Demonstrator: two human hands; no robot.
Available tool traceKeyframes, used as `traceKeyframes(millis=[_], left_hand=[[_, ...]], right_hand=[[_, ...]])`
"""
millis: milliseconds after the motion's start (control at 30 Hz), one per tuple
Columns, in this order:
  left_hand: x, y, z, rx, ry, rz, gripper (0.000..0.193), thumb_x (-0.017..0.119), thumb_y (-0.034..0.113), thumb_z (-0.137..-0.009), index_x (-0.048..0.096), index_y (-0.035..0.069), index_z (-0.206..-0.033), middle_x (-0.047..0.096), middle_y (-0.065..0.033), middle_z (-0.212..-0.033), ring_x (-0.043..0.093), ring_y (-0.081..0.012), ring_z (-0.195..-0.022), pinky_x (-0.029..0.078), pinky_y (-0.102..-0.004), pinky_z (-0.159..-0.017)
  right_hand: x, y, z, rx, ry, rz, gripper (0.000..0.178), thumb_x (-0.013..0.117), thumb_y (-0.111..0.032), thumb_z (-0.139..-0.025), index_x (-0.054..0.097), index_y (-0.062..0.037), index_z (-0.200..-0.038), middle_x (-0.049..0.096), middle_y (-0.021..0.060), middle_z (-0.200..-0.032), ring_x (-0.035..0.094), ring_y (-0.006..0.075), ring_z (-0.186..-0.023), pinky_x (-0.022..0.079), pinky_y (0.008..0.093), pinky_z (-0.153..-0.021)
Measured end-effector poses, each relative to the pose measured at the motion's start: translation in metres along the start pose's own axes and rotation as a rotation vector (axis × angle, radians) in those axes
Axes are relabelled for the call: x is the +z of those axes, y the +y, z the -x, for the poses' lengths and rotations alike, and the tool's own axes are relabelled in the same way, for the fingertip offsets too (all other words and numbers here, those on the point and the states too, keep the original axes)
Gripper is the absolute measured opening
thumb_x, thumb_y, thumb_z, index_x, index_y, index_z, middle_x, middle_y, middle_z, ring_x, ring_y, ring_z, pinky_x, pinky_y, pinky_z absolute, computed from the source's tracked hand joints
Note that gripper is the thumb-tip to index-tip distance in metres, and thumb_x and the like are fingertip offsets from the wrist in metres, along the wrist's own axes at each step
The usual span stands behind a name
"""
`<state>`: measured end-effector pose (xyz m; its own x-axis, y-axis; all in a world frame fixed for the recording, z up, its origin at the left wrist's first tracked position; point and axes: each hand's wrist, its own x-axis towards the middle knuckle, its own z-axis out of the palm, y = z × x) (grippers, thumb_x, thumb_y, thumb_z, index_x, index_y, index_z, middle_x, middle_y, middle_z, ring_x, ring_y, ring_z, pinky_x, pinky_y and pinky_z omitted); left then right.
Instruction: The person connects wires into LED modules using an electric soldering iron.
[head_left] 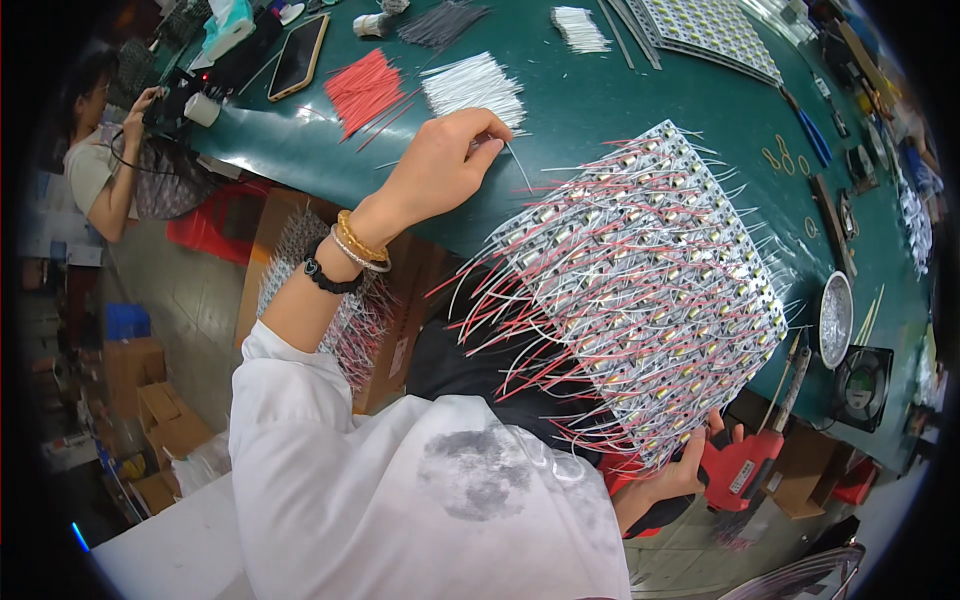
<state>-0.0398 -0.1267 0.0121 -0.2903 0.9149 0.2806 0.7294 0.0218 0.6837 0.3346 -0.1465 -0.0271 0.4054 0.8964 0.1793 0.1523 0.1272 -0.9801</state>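
My left hand (445, 165) is closed in a pinch on a thin white wire (520, 168), just in front of a bundle of white wires (475, 88). The wire's free end points down toward the far left edge of a panel of small circuit boards (680, 270). Many red and white wires stick out of this tilted panel, mostly to the left. By the panel's near corner, my right hand (680, 470) is wrapped round a red soldering gun (742, 470). Part of its grip is hidden by the hand, and its metal barrel points up and away.
Red wires (365, 92), dark wires (440, 24) and a phone (298, 58) lie on the green table (570, 100). A metal bowl (835, 318), small fan (862, 385) and blue-handled pliers (808, 130) are at right. A person (115, 165) sits at far left, beyond a wire-filled carton (265, 225).
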Motion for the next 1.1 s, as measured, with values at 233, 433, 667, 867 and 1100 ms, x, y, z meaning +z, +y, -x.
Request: traceKeyframes(millis=[233, 433, 667, 867, 1100], left_hand=[[0.009, 0.007, 0.0, 0.255, -0.052, -0.201, 0.016, 0.059, 0.0, -0.076, 0.062, 0.004, -0.091, 0.061, -0.0088, -0.091, 0.055, -0.026, -0.089, 0.043, -0.0332, -0.078], [0.01, -0.007, -0.013, 0.255, 0.005, -0.474, 0.012, 0.061, 0.002, -0.076, 0.061, 0.004, -0.088, 0.06, -0.0095, -0.09, 0.054, -0.0253, -0.086, 0.042, -0.033, -0.077], [0.021, 0.052, -0.002, -0.28, -0.181, 0.065, 0.024, 0.057, 0.019, -0.088, 0.058, -0.001, -0.1, 0.061, -0.0086, -0.086, 0.058, -0.0129, -0.068, 0.046, -0.0272, -0.061], [0.017, 0.054, -0.009, -0.565, -0.452, 0.38, 0.04, 0.062, 0.023, -0.086, 0.054, -0.002, -0.115, 0.063, -0.0044, -0.086, 0.055, -0.0091, -0.075, 0.046, -0.0244, -0.066], [0.019, 0.061, 0.027, -0.373, -0.347, 0.793, 0.043, 0.065, 0.013, -0.082, 0.05, -0.004, -0.119, 0.061, -0.0052, -0.103, 0.055, -0.0099, -0.088, 0.046, -0.0258, -0.078]], right_hand=[[0.005, -0.004, 0.001, 0.101, 0.067, -0.145, 0.054, 0.049, 0.003, -0.078, 0.028, 0.0077, -0.128, 0.056, 0.0224, -0.104, 0.056, 0.0252, -0.093, 0.044, 0.0407, -0.082], [0.002, -0.003, 0.0, 0.102, 0.065, -0.157, 0.053, 0.049, 0.006, -0.077, 0.028, 0.0069, -0.126, 0.055, 0.023, -0.104, 0.055, 0.0266, -0.095, 0.044, 0.043, -0.084], [0.003, -0.003, 0.001, 0.133, 0.081, -0.124, 0.052, 0.049, 0.002, -0.079, 0.028, 0.0073, -0.126, 0.055, 0.0229, -0.105, 0.055, 0.0276, -0.096, 0.043, 0.0428, -0.086], [0.001, 0.026, 0.007, 0.034, 0.068, -0.073, 0.049, 0.047, 0.003, -0.081, 0.028, 0.0064, -0.127, 0.055, 0.0206, -0.107, 0.055, 0.025, -0.096, 0.044, 0.0395, -0.085], [0.021, 0.009, 0.008, 0.003, 0.206, -0.165, 0.046, 0.051, 0.009, -0.077, 0.036, 0.0102, -0.121, 0.059, 0.0226, -0.102, 0.058, 0.025, -0.088, 0.046, 0.0373, -0.082]])
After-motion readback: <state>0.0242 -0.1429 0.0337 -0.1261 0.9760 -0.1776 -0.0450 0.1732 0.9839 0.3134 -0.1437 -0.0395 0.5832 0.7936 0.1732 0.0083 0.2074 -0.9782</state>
